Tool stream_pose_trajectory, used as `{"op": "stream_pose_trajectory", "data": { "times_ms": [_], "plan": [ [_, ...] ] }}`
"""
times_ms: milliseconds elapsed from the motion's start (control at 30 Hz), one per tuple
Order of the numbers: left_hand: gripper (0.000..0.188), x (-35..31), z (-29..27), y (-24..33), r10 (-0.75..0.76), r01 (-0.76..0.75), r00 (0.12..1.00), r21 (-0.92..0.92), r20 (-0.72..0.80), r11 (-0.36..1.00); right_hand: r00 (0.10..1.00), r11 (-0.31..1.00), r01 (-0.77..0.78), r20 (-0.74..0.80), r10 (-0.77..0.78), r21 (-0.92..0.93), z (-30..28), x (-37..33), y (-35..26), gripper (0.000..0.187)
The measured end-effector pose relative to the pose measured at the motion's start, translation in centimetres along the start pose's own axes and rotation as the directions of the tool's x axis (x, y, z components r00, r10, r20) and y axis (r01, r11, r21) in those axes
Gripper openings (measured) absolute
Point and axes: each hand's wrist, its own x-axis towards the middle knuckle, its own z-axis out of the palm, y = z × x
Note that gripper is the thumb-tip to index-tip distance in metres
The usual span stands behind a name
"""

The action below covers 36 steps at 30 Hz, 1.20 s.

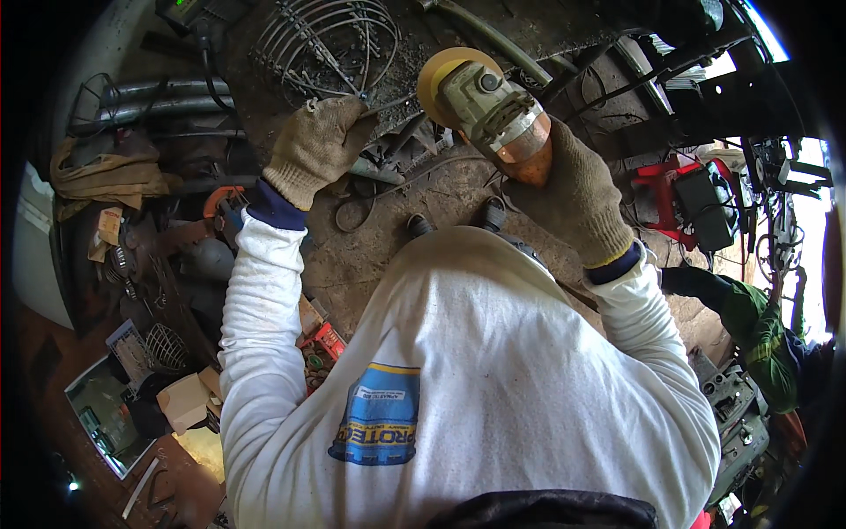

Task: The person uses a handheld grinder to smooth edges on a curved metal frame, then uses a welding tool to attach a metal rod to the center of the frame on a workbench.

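My right hand, in a brown knit glove, is wrapped round the body of an angle grinder. The grinder has a grey gear head, a copper-orange housing and a yellowish round disc at its far left end. My left hand, gloved alike, is closed on a thin metal rod, which sticks out to the right toward the disc. Disc and rod look apart. Just beyond my left hand lies a round wire grille of bent metal rings on a dark work surface.
Metal pipes and a brown cloth lie at left. A thick bar crosses the far side. A red-framed case stands at right, with a grey machine nearer. A cable trails over the floor beyond my feet.
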Motion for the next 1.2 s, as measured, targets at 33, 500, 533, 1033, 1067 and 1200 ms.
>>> {"op": "stream_pose_trajectory", "data": {
  "times_ms": [33,500,533,1033,1067,1200],
  "plan": [
    [0.013,0.0,-0.1,0.0,-0.014,0.014,1.000,-0.025,0.003,1.000,1.000,1.000,0.022,-0.002,-0.022,0.016,0.1,0.0,-0.2,0.079],
    [0.010,0.0,-0.3,-0.1,0.020,-0.020,1.000,-0.014,-0.010,1.000,0.999,0.999,0.036,0.016,-0.036,0.002,-0.2,0.5,-1.0,0.067],
    [0.009,0.1,-0.4,-0.2,0.058,-0.058,0.998,0.033,0.004,0.998,0.998,0.998,0.058,0.013,-0.058,0.005,-0.1,0.7,-0.7,0.067],
    [0.015,0.3,0.3,-0.1,0.112,-0.113,0.994,0.091,0.008,0.989,0.996,0.999,0.039,0.083,-0.035,-0.039,-0.6,1.6,-0.6,0.068],
    [0.011,0.3,0.1,0.1,0.086,-0.089,0.995,0.076,0.046,0.993,0.996,0.998,0.027,0.087,-0.022,-0.052,-0.7,1.6,-0.7,0.068],
    [0.011,0.0,0.4,-0.3,0.087,-0.089,0.996,0.084,0.032,0.992,0.997,0.999,0.027,0.078,-0.023,-0.045,-0.5,1.6,-0.6,0.069]
  ]
}}
